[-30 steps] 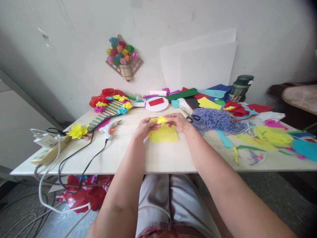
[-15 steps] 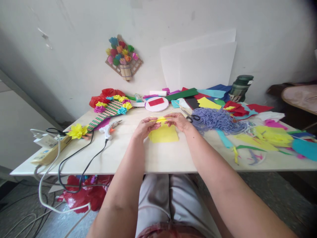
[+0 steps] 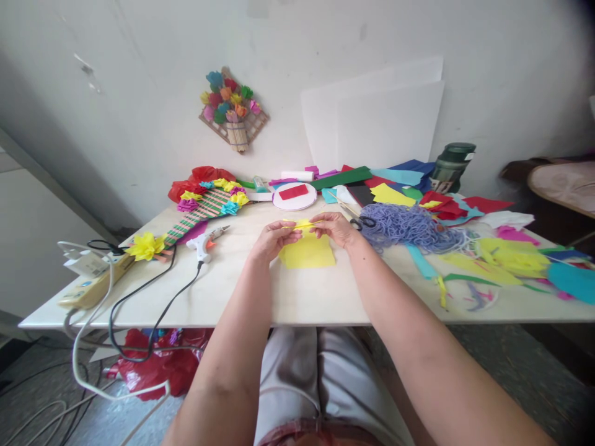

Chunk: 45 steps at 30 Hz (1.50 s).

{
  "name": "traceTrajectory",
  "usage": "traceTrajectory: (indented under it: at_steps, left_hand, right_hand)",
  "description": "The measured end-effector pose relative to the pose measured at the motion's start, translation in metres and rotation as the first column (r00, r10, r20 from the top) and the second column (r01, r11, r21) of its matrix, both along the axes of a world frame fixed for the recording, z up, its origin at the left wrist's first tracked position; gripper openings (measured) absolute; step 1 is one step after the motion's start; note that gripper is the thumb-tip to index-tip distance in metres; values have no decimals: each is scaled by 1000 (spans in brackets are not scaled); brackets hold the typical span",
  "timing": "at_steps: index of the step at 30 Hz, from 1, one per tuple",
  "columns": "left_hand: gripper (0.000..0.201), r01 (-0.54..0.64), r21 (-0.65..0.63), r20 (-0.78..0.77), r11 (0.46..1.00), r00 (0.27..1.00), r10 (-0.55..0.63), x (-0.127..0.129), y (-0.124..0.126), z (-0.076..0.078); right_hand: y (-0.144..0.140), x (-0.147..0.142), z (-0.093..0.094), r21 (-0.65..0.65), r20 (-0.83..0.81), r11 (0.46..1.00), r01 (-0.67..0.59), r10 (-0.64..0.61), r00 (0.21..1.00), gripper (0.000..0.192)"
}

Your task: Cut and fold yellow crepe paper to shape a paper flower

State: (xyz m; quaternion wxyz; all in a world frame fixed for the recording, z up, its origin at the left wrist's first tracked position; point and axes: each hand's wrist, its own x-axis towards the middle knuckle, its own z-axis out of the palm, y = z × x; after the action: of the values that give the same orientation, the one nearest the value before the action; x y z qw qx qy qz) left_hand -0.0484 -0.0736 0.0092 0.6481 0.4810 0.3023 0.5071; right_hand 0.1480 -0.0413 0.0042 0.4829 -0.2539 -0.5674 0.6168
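A sheet of yellow crepe paper (image 3: 307, 253) spreads toward me over the table, its far edge gathered into narrow folds. My left hand (image 3: 275, 238) pinches the left end of that folded edge between thumb and fingers. At the other end my right hand (image 3: 335, 228) grips the same fold, fingers closed. Just beyond the hands lies a white oval board (image 3: 304, 202) with a red paper rectangle (image 3: 294, 192) on it. Black-handled scissors (image 3: 364, 221) rest right of my right hand, against a heap of purple yarn (image 3: 409, 226).
On the left are a white glue gun (image 3: 199, 246) with its cord, a power strip (image 3: 100, 286), and a striped fan shape (image 3: 204, 214) trimmed with paper flowers. Coloured paper scraps (image 3: 506, 257) and a dark green jar (image 3: 452, 167) occupy the right. White boards (image 3: 372, 118) lean on the wall.
Almost nothing differs. Both hands keep their pinch on the yellow paper's folded edge; the view has shifted very slightly.
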Motion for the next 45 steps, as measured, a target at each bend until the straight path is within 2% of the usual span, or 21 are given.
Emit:
traceTrajectory:
  at_steps: [7, 12, 22, 26, 31, 33, 36, 40, 45]
  left_hand:
    - [19, -28, 0, -27, 1000, 999, 28, 1, 0, 1]
    - [20, -19, -4, 14, 1000, 1000, 19, -1, 2, 1]
    - [20, -70, 17, -82, 997, 994, 71, 1, 1, 0]
    - [22, -106, 1, -100, 994, 989, 105, -1, 4, -1]
    - [24, -126, -31, -105, 992, 987, 122, -2, 6, 0]
    - [28, -144, -26, -164, 989, 977, 138, -1, 5, 0]
    - [36, -167, 58, -342, 984, 923, 177, 0, 2, -1]
    - [39, -81, 178, -505, 981, 848, 162, 1, -2, -3]
    - [39, -5, 203, -581, 979, 804, 125, 1, -4, -1]
  right_hand:
    - [-1, -1, 1, 26, -5, 1000, -3, 3, 1000, 15]
    - [-1, -1, 1, 49, -5, 999, 0, 0, 1000, 18]
    - [0, -7, 0, 79, 122, 985, 151, -159, 980, 26]
    - [0, -8, 1, 89, 144, 983, 162, -174, 974, 35]
    - [-3, -8, 4, 105, 165, 982, 157, -173, 971, 31]
    - [-4, -9, 4, 113, 184, 983, 145, -164, 969, 30]
    - [-6, -12, 3, 125, 226, 985, 118, -145, 963, 30]
    - [-6, -16, 0, 134, 267, 989, 69, -103, 958, 30]
    - [-6, -17, 0, 166, 289, 985, 46, -94, 953, 30]
